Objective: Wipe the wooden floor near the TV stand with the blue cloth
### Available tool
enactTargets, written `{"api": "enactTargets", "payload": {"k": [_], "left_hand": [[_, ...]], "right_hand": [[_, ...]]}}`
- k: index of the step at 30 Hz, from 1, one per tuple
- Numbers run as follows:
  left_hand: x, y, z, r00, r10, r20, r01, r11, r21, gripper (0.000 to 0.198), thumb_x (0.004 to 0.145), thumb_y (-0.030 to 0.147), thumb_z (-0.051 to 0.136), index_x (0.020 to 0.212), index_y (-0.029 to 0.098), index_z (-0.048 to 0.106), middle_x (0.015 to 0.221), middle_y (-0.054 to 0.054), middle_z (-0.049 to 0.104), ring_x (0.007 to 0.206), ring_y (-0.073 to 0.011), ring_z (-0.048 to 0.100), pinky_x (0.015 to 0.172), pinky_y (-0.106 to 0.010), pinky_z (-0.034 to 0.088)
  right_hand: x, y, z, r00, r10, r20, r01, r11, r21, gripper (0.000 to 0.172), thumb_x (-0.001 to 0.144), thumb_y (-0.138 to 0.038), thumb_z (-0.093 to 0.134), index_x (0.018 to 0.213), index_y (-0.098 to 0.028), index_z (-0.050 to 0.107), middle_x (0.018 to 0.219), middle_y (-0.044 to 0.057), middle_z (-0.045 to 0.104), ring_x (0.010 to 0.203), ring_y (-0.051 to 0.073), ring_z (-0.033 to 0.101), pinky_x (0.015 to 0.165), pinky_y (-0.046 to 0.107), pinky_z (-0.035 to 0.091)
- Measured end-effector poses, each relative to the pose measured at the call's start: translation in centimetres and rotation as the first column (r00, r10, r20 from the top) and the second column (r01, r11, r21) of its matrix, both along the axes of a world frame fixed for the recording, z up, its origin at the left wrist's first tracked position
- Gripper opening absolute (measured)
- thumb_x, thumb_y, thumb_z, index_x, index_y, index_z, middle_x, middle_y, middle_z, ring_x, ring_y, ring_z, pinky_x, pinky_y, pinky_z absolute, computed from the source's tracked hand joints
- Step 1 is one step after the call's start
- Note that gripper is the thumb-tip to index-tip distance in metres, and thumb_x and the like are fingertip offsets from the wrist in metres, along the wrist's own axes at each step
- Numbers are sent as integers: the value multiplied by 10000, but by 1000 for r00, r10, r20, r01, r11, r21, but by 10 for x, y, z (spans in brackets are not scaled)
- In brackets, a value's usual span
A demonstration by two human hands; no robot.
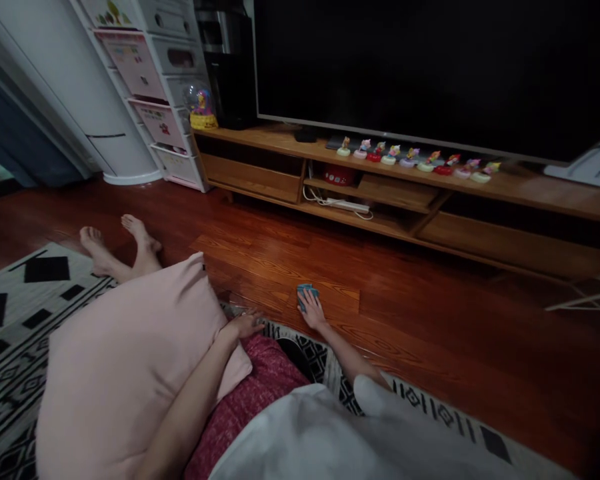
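I sit on a patterned rug [10, 333] with my legs stretched out and a pink pillow [125, 360] on my lap. My left hand [247, 325] rests past the pillow's edge at the rug's border, fingers spread and empty. My right hand [311, 310] reaches onto the wooden floor [430, 320] and lies over a small blue object [306, 291], fingers flat on it; I cannot make out what the object is.
A low wooden TV stand [430, 193] runs along the far side under a large dark television [430, 67], with a row of small figurines [420, 159] on top. White plastic drawers [155, 87] and a white cylindrical unit [80, 87] stand at the far left.
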State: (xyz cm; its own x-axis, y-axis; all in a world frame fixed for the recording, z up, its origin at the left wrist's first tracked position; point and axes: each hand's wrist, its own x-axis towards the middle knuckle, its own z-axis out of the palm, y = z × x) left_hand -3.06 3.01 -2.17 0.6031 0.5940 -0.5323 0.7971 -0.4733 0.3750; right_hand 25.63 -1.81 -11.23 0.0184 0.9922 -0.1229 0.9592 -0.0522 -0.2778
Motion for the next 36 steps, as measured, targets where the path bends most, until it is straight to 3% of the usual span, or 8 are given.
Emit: {"api": "enactTargets", "payload": {"k": [3,6,13,16,23,28,31,36], "left_hand": [[0,0,3,1000,-3,-28,3,1000,17,614,941,503,418,1475,204,371,1574,-102,314,1463,-250,224,1164,-394,245],[0,0,2,1000,0,-30,1,1000,27,613,942,518,407,1477,223,367,1571,-88,324,1464,-241,222,1162,-385,244],[-1,1,-9,1000,16,5,-16,1000,-2,633,938,524,411,1478,197,364,1587,-104,280,1469,-254,201,1169,-387,218],[-1,1,-9,1000,14,2,-13,1000,-16,633,940,516,412,1479,188,360,1591,-110,264,1473,-251,187,1173,-381,206],[2,0,1,999,11,-43,-10,1000,12,622,938,534,425,1465,204,392,1575,-107,310,1460,-249,231,1166,-363,230],[2,-2,8,999,6,-47,-4,1000,31,620,942,540,403,1467,211,385,1576,-107,304,1454,-247,251,1164,-388,244],[1,-2,9,999,4,-33,-3,1000,27,615,938,552,396,1456,219,402,1571,-89,323,1453,-236,255,1166,-372,243],[-1,-3,6,1000,15,24,-16,1000,20,618,918,582,407,1427,235,449,1537,-75,395,1437,-258,297,1156,-382,269]], "right_hand": [[-4,37,9,993,-114,12,114,992,-46,551,1009,-414,261,1539,-268,227,1630,25,127,1487,197,99,1174,422,145],[-8,32,4,996,-92,11,92,995,-46,552,1008,-425,262,1538,-272,229,1630,24,129,1488,194,96,1173,421,148],[10,-95,-35,997,73,24,-74,996,53,568,1003,-477,259,1544,-330,169,1630,-14,125,1490,190,86,1175,423,162],[27,-113,-37,999,9,38,-11,999,51,565,1007,-496,213,1545,-332,163,1628,-21,140,1488,187,99,1173,417,172],[52,-13,-20,941,-318,114,319,948,6,583,1003,-446,194,1556,-272,135,1634,23,106,1484,227,114,1171,460,153],[39,19,-12,939,-336,75,338,941,-21,583,998,-451,218,1551,-273,171,1630,29,124,1482,228,131,1170,460,157],[32,-13,-19,982,-180,57,180,984,6,570,995,-461,263,1539,-293,224,1626,8,155,1485,205,119,1176,426,160],[42,-108,-43,1000,4,20,-5,998,66,563,997,-511,244,1534,-345,209,1625,-21,156,1488,181,106,1174,424,184]]}}
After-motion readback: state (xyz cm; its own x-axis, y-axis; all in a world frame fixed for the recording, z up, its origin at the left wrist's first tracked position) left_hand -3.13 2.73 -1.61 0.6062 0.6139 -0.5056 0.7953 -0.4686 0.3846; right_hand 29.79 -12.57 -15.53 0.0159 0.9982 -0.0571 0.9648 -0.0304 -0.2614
